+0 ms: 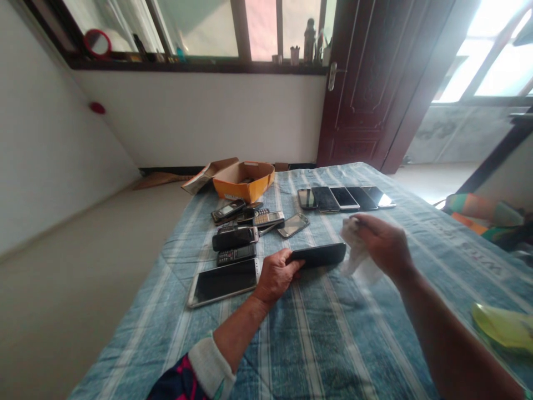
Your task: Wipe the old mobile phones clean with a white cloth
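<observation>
My left hand grips one end of a black smartphone and holds it edge-on just above the striped blue tablecloth. My right hand is closed on a crumpled white cloth right beside the phone's far end. A large phone with a silver frame lies flat to the left of my left hand.
A row of several dark smartphones lies farther back. A heap of old keypad phones sits to the left, behind it an open orange cardboard box. A yellow-green object lies at the right edge. A dark door stands beyond.
</observation>
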Tool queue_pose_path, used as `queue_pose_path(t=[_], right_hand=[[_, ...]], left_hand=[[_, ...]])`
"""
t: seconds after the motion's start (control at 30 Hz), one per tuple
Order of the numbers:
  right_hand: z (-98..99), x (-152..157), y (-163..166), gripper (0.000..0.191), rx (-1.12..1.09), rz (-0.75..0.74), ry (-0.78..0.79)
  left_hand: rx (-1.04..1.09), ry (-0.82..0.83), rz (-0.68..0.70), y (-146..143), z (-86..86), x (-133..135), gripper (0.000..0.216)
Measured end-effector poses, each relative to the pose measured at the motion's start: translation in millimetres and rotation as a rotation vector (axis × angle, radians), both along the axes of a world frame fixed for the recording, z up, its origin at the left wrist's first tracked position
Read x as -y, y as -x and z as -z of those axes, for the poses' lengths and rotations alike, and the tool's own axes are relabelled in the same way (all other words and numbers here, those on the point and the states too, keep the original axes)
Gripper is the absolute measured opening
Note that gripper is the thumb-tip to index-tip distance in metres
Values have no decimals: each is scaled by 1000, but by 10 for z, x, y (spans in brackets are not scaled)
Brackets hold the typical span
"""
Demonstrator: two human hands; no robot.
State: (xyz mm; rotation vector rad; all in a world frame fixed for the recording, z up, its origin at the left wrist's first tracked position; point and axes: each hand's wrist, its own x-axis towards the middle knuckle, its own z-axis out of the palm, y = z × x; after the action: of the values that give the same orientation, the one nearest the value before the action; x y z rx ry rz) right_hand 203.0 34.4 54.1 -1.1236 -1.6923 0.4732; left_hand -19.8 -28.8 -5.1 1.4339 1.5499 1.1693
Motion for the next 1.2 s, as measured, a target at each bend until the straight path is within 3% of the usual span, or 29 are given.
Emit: queue_pose_path(t=[0.13, 0.23, 0.37, 0.5, 0.67, 0.9, 1.1, 1.2], right_hand=[[-58, 62, 394, 25, -468, 27, -34], [-33, 12, 687, 27, -500, 11, -56], [113, -57, 927, 29, -257, -9, -196], [306, -5, 981, 32, 153, -193, -336], [383, 165, 903, 28, 484, -288, -349], [303, 228, 611, 23, 646, -470, -341], [248, 184, 508, 22, 707, -405, -236], [212, 205, 597, 19, 751, -461, -227]], left_hand=[[-55, -34, 11, 18, 54, -21, 19], [-75, -57, 15, 22, 65, -25, 18], [-32, -55, 50, 11, 23, -4, 21], [-52, -79, 38, 11, 9, 15, 20], [-63, -125, 39, 16, 5, 26, 18], [-116, -110, 23, 25, -6, 24, 25], [-116, -69, 53, 35, -1, 13, 24], [-137, -84, 35, 33, -6, 14, 25]])
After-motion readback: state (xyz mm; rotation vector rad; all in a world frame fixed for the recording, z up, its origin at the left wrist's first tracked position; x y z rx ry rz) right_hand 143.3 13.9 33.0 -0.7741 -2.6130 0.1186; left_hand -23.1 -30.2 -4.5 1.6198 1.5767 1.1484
